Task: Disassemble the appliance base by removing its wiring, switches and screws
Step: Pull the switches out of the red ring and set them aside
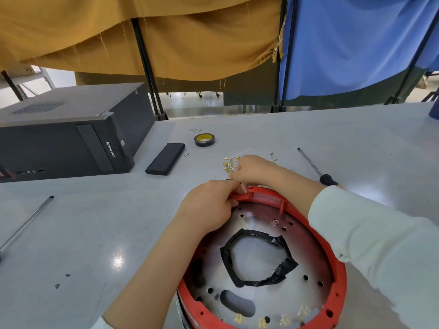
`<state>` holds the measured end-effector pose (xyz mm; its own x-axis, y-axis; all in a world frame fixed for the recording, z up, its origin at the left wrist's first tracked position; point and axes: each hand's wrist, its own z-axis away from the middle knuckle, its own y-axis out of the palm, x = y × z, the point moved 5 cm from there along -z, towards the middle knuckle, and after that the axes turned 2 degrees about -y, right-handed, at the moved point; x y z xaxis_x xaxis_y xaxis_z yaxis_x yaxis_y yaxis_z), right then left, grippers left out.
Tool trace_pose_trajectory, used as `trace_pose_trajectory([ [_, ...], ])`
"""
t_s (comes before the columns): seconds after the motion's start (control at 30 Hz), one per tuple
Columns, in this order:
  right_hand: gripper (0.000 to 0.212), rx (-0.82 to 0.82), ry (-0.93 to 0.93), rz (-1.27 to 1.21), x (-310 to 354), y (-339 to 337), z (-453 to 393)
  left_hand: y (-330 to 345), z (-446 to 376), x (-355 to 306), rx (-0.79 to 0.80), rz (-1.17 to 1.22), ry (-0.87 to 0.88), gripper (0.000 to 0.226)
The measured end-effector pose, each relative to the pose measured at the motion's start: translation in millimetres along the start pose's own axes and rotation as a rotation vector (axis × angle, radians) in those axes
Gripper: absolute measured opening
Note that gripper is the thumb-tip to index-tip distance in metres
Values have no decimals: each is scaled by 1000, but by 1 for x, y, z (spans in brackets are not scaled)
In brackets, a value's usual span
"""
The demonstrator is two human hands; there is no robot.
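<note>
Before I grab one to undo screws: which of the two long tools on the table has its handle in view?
The screwdriver right of the hands: its dark handle shows beside the right sleeve. The other rod, far left, runs out of frame.

A black computer tower (59, 138) lies near a tape roll (204, 139).

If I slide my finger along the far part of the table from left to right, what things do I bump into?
Black computer case → flat black box → roll of tape → little pile of gold connectors → long screwdriver.
</note>
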<state>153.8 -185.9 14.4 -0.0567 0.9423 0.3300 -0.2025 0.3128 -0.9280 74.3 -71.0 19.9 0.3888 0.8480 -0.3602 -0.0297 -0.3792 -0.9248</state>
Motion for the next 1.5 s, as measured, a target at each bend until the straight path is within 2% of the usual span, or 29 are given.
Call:
trace_pose_trajectory([
  [0.1,20,-165,-3,30,-5,-15,15,1,-1,2,6,28,-24,22],
  [0.17,20,-261,-24,-4,-9,-27,29,2,-2,3,17,49,-43,23],
  [0.23,18,-298,-44,-14,-15,-37,44,2,-2,4,44,111,-68,24],
  [0.4,46,-153,-32,107,-33,-37,83,-1,2,2,112,245,-134,29],
  [0.47,45,-93,-20,152,-37,-35,94,-3,7,6,123,262,-201,35],
  [0.57,44,49,38,-53,-43,-37,112,-7,19,18,95,237,-351,49],
  [0.67,33,162,41,33,-47,-39,126,-11,35,27,79,201,-448,55],
  [0.73,24,195,39,113,-47,-36,129,-10,44,24,144,186,-454,57],
  [0.8,25,160,6,196,-43,-36,124,-15,48,17,188,133,-421,64],
  [0.87,28,105,-50,302,-36,-36,118,-26,43,5,143,57,-309,71],
  [0.97,31,10,-163,280,-21,-31,111,-34,27,-19,107,-5,-87,64],
  [1.1,28,-96,-334,58,-4,-15,109,-10,19,-39,157,-25,22,39],
  [1.17,29,-95,-346,31,-7,-10,110,1,23,-34,148,-24,-8,37],
  [1.3,46,-155,-225,110,-34,-20,114,-2,36,-14,52,-90,-113,32],
  [1.37,52,-176,-193,62,-43,-24,118,-5,46,-9,12,-123,-199,31],
  [1.5,37,-155,-199,32,-41,-15,117,-4,64,-16,-6,-193,-368,26],
])
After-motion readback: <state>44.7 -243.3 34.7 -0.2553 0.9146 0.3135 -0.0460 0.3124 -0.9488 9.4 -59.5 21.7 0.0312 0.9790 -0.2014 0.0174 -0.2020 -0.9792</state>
